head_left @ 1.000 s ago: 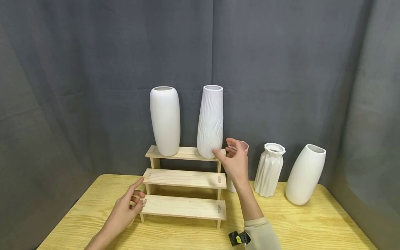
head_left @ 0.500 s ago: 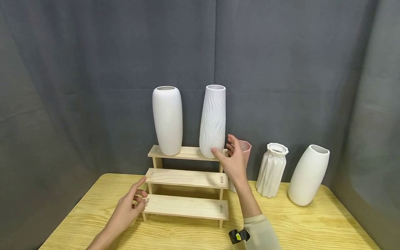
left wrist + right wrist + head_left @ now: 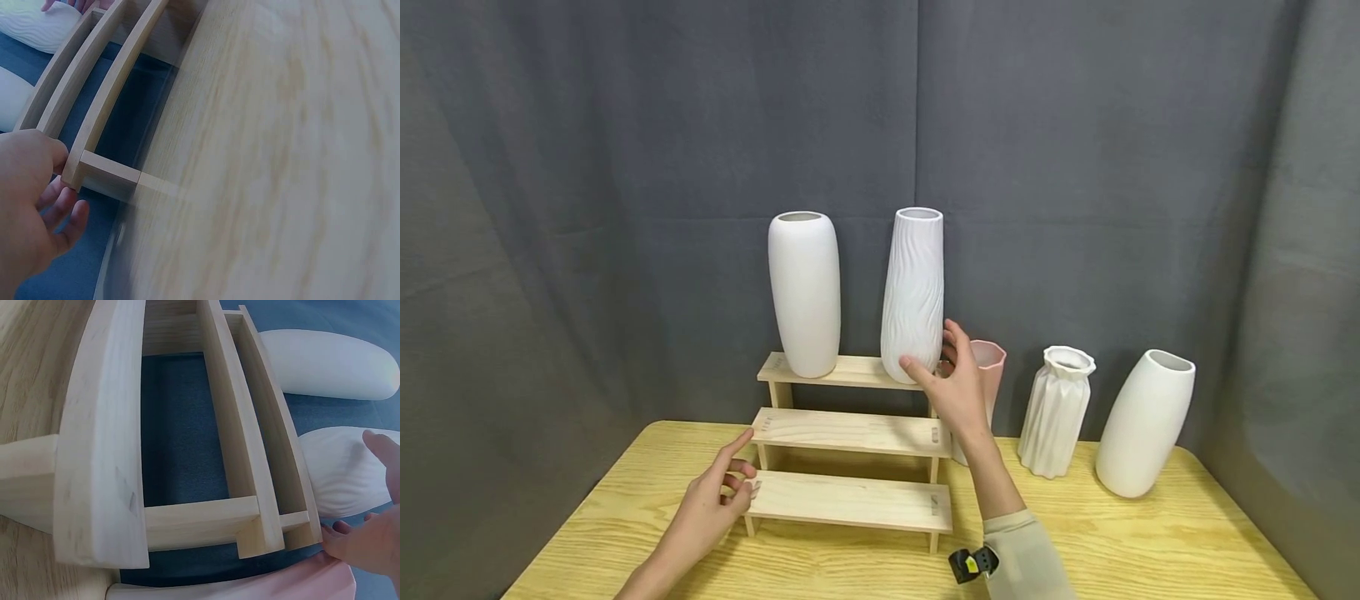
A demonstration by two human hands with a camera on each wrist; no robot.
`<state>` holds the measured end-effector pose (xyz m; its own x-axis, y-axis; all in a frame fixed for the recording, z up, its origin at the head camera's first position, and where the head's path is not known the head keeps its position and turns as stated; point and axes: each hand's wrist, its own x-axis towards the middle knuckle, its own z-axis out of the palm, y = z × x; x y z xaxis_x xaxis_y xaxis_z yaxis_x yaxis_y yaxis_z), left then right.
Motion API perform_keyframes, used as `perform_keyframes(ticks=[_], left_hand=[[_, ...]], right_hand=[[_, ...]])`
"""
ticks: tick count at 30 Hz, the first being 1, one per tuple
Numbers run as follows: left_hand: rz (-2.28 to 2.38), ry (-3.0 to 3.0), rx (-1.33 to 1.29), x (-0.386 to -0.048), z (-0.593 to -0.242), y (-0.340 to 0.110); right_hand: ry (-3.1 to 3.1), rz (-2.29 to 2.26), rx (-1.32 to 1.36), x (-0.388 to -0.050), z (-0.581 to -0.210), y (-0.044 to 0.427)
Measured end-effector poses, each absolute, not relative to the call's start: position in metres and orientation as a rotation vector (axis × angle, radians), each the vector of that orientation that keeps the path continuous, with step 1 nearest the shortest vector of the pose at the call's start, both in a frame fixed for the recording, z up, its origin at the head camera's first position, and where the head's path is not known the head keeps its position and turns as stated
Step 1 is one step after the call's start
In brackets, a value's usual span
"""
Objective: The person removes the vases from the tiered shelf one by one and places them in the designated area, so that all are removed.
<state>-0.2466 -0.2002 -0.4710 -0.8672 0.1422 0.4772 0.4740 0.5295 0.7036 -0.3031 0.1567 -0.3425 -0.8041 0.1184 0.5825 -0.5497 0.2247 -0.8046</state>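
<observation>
The three-tier wooden stand point(image 3: 850, 497) is showing pale grain. On it, the wavy-ribbed vase point(image 3: 913, 292) is showing white; beside the stand, the faceted-rim vase point(image 3: 992, 383) is pairing pink with white; behind, the curtain point(image 3: 715, 125) is looking dark grey.

No word, brand, number or label can be read. Just off the front right corner of the wooden stand point(image 3: 850, 500), a small black device point(image 3: 962, 567) beside the sleeve point(image 3: 1026, 557) bears a yellow patch point(image 3: 972, 564), any print on it too small to read. The dark marks point(image 3: 935, 505) at the stand's shelf ends form no legible characters.
</observation>
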Motion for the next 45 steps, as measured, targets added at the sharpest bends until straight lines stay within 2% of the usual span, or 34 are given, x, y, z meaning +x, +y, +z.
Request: perform_keyframes(ticks=[17,30,45], left_hand=[[-1.267,-2.412,-0.513,-0.248,-0.472,-0.198],[-1.294,-2.439,-0.480,-0.252,-0.473,-0.194],[-1.290,-2.428,-0.489,-0.249,-0.470,-0.192]], right_hand=[[-1.952,1.668,0.440,-0.313,-0.350,0.151],[-2.001,1.397,0.368,-0.321,-0.360,0.152],[-1.908,1.485,0.343,-0.322,-0.361,0.150]])
